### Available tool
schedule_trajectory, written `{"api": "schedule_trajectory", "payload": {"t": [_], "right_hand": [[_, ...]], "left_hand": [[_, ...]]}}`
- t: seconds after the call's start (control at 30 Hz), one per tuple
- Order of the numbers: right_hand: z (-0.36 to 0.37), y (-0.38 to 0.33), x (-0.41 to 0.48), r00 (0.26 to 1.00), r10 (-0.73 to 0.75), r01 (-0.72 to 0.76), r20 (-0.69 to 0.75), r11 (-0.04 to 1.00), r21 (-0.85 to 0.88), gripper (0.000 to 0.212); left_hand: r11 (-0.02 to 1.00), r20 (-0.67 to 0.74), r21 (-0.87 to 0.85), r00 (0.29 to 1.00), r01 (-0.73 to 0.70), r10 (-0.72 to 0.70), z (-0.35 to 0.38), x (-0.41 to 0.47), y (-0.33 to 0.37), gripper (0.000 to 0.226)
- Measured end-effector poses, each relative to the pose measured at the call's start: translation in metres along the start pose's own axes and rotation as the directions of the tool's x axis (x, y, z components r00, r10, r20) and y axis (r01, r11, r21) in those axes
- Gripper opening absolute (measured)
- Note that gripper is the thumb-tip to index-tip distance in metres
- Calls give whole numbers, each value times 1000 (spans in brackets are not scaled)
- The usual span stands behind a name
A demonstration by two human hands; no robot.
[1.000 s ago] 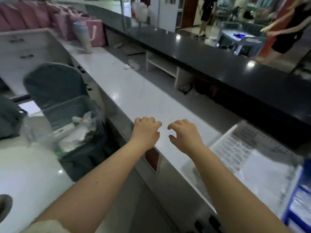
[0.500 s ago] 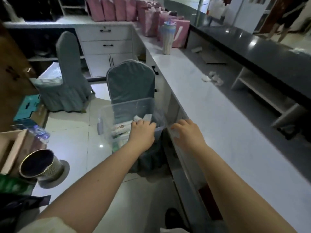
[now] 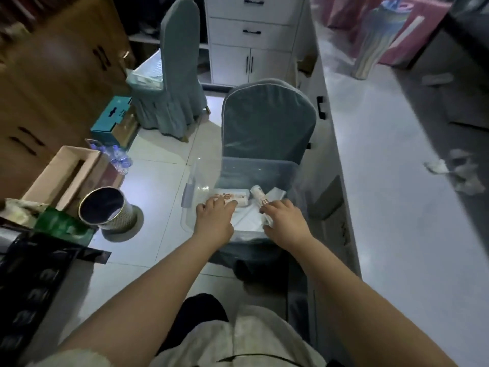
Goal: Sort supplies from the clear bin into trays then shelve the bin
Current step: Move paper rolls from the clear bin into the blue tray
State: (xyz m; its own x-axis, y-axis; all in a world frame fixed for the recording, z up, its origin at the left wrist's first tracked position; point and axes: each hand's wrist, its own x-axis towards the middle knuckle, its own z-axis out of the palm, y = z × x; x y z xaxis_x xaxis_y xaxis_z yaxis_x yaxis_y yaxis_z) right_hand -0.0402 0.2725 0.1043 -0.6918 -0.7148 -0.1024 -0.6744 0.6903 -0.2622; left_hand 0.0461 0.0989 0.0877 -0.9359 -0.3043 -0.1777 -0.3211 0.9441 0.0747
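The view has swung away from the white counter [image 3: 391,181] to look straight down at the clear bin [image 3: 201,186] on the grey-covered chair [image 3: 267,123]. Both hands, earlier hovering over the counter's edge, are now inside the bin: the left hand [image 3: 214,221] on a white packet [image 3: 234,198], the right hand [image 3: 285,223] curled around a white tube [image 3: 260,196].
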Motion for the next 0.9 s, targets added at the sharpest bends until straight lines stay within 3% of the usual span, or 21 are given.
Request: {"api": "schedule_trajectory", "payload": {"t": [0.17, 0.53, 0.9], "right_hand": [[36, 10, 82, 998, 31, -32, 62, 999, 12, 48], [105, 47, 192, 906, 343, -375, 248, 922, 93, 59], [223, 118, 262, 707, 521, -557, 479, 827, -78, 81]], "left_hand": [[1000, 10, 8, 1000, -20, 20, 23, 76, -33, 58], [988, 313, -89, 938, -125, 147, 114, 200, -80, 63], [995, 510, -49, 854, -92, 104, 228, 301, -98, 72]]}}
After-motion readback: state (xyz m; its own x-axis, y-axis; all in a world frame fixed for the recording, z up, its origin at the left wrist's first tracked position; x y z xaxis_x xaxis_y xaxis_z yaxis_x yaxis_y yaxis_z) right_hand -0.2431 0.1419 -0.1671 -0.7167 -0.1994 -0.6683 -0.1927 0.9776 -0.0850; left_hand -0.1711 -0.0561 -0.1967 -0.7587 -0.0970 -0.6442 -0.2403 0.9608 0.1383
